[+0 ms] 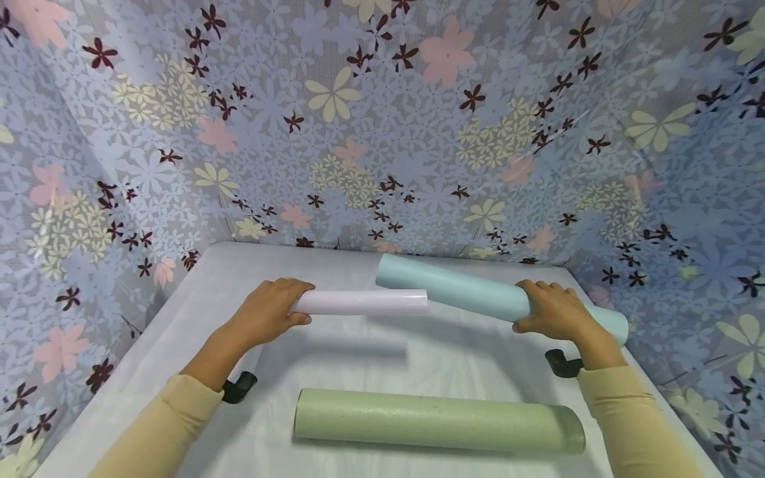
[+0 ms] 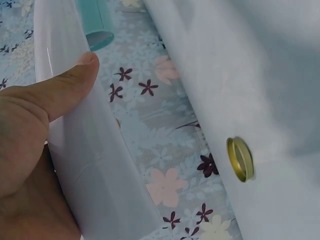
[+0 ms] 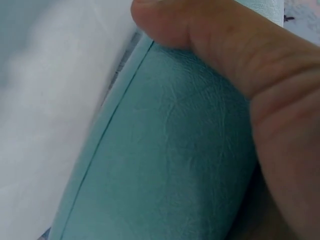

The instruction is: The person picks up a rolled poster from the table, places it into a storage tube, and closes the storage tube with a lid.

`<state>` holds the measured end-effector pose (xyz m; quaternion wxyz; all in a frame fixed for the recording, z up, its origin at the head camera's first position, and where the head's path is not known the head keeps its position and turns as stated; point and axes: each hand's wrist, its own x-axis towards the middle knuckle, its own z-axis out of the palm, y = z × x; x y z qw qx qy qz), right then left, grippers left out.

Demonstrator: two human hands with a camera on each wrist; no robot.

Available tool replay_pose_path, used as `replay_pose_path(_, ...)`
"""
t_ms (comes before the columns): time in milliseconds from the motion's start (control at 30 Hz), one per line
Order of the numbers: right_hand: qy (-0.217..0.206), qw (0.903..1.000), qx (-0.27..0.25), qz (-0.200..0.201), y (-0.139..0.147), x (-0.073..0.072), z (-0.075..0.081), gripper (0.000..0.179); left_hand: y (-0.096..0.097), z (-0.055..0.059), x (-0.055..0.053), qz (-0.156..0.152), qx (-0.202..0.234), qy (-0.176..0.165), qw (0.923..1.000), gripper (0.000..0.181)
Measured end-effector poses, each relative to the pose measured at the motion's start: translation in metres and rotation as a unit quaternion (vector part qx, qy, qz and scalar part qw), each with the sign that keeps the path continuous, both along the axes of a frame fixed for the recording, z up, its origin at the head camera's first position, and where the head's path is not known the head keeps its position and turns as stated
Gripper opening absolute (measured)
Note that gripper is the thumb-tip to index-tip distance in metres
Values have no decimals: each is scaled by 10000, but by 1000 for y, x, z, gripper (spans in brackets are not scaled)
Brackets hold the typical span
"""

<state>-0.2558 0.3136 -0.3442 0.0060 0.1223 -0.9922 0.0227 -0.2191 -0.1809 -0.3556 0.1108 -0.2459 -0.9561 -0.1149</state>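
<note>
My left hand (image 1: 271, 311) grips one end of a glossy pale lilac tube (image 1: 364, 302), held level above the white table. In the left wrist view the thumb lies along the lilac tube (image 2: 100, 165). My right hand (image 1: 552, 309) is wrapped around a light blue tube (image 1: 454, 285) near its right end. This tube slants, its left end farther back and just behind the lilac tube's tip. Up close, the blue tube (image 3: 165, 150) shows a leathery texture and a long seam edge under the thumb. A green tube (image 1: 439, 421) lies crosswise nearer to me, touched by neither hand.
The white tabletop (image 1: 269, 425) has flower-patterned cloth (image 1: 382, 133) hanging behind it and at both sides. A thin gold-coloured ring (image 2: 240, 159) is on the white surface in the left wrist view. Black pieces (image 1: 240, 387) show at both wrists.
</note>
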Motion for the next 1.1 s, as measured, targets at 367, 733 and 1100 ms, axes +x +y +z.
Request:
replay_pose_path(367, 63, 10000, -41, -25, 8, 12, 12, 85, -13, 13, 9, -64, -7, -102, 9999, 57)
replay_pose_path(733, 66, 10000, 33, -4, 14, 19, 24, 88, -27, 24, 17, -11, 19, -182, 9998, 57)
replay_pose_path(1100, 200, 9998, 54, 15, 21, 27, 32, 87, -42, 32, 24, 216, 62, -297, 9993, 58)
